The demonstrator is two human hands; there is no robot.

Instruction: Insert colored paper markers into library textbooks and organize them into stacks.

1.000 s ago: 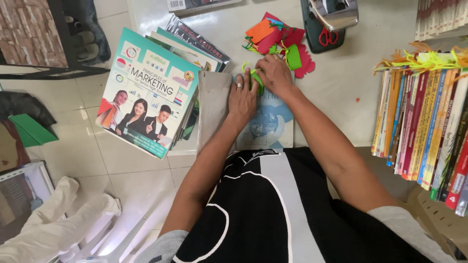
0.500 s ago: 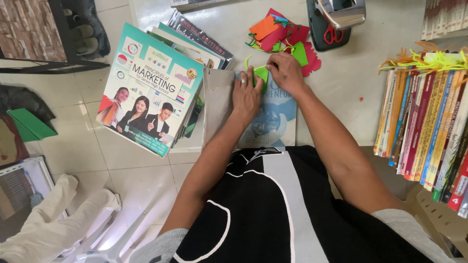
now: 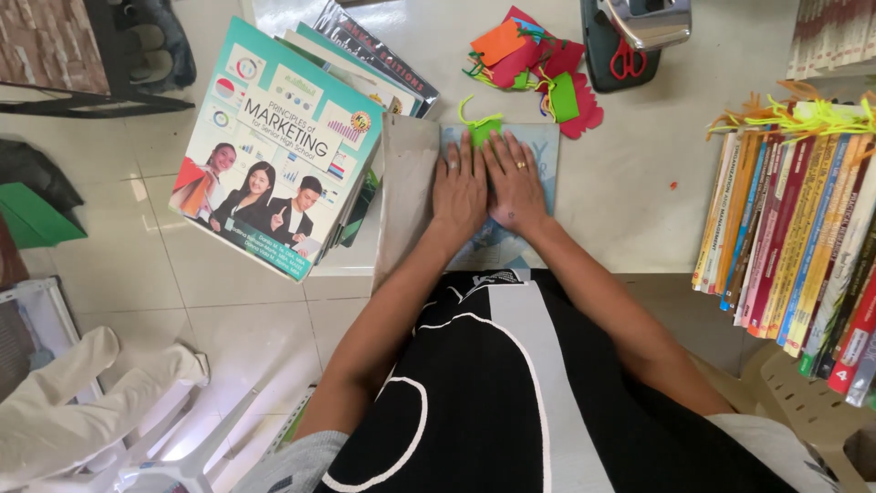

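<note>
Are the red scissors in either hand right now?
No. The red scissors lie on the dark tray, while left hand and right hand press flat on the blue book.

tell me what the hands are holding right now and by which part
Nothing is gripped. The left hand and right hand lie flat, side by side, pressing on the blue book cover, fingertips by the green paper tag at its top edge.

Both hands flat on book

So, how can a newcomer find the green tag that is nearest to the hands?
Start at the light blue book on the floor, under the left hand and right hand. The green tag lies at its top edge, beyond the fingertips. Unlike the heaped tags, it lies alone.
</note>
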